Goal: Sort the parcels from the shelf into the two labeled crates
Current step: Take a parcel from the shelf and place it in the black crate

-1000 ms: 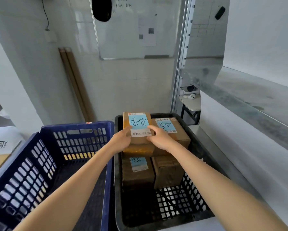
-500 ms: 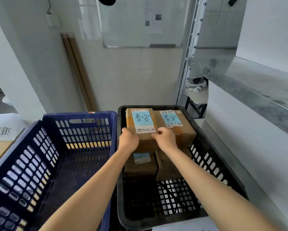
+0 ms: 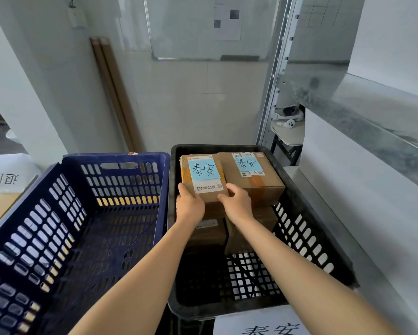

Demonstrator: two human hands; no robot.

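Head view: left hand (image 3: 189, 207) and right hand (image 3: 237, 204) clamp curled fingers on a parcel (image 3: 202, 175) in the black crate (image 3: 310, 240). At 9 o'clock sits the blue crate (image 3: 58, 226).

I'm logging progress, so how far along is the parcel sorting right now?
Done: the black crate holds a labeled parcel at back right and two lower boxes. In hand: the left hand and right hand grip a fourth parcel atop the left lower box. Left: the blue crate shows no parcels; the visible shelf shows none, so what remains is unclear.
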